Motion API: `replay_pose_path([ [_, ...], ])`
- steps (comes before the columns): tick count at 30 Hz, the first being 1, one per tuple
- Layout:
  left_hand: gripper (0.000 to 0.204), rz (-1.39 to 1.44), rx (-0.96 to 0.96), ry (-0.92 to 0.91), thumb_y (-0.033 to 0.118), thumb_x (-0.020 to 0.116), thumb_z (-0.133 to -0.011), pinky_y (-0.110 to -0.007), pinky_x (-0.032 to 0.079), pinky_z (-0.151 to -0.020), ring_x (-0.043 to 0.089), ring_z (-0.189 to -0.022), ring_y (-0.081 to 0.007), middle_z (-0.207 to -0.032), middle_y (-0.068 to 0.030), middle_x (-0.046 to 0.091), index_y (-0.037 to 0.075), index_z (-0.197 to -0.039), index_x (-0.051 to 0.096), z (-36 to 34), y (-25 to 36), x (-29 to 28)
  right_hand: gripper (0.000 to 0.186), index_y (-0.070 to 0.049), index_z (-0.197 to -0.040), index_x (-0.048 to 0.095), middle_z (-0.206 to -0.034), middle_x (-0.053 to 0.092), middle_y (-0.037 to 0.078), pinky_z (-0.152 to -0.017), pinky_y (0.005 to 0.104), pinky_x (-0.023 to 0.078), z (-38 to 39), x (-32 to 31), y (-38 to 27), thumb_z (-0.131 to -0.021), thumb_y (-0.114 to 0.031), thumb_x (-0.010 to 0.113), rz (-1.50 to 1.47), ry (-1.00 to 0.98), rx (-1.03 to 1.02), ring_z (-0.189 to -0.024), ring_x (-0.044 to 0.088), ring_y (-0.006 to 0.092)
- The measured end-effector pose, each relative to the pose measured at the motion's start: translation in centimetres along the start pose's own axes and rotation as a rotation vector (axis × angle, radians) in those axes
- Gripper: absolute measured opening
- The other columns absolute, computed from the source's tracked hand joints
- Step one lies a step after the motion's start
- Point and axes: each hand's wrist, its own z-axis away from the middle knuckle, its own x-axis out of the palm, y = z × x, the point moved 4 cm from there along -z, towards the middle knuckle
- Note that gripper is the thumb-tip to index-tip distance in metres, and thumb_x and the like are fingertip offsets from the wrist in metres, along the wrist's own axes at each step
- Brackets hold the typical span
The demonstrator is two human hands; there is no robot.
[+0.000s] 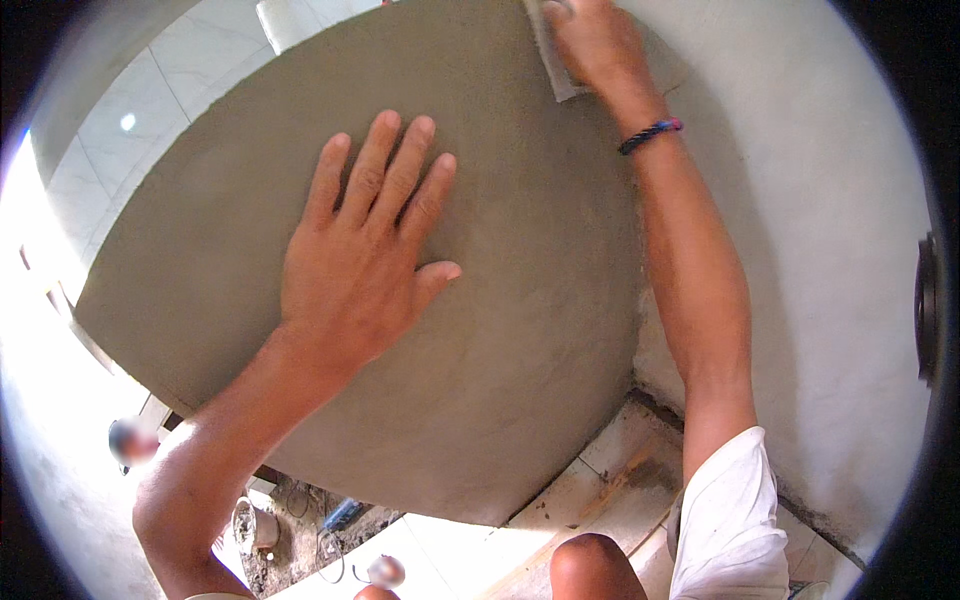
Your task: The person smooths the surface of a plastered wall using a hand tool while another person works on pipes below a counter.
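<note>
A broad face of smooth grey-brown cement plaster [500, 330] fills the middle of the view. Against it, left of centre, my left hand [355, 250] lies flat with the fingers spread and holds nothing. My right hand [600, 50] is up at the top right, its fingers wrapped round a plastering trowel [553, 55]. The trowel's flat blade is on the plaster close to the corner with the side wall, and part of it is cut off by the frame's top edge. My hand hides the handle.
A pale wall [830, 230] rises close along the right. Beyond the plaster's curved upper-left edge are white marbled tiles [150, 90]. Below lie floor tiles [560, 500] with brown smears, a dirty bucket [255, 525], a blue object [343, 514] and a cable. My knee [592, 570] shows at the bottom.
</note>
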Motion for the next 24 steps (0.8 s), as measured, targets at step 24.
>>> replay_pose_path([
  [24, 0.077, -0.131, 0.100, -0.146, 0.067, 0.025, -0.088, -0.050, 0.006, -0.121, 0.012, -0.148, -0.0255, -0.160, -0.0041, 0.017, 0.021, -0.149, 0.032, 7.0, 3.1, 0.3, 0.032, -0.004, -0.119, 0.062, -0.110, 0.064, 0.023, -0.090, 0.0452, 0.048, 6.5, 0.1, 1.0, -0.096, -0.023, 0.050, 0.059, 0.012, -0.091, -0.104, 0.060, 0.0391],
])
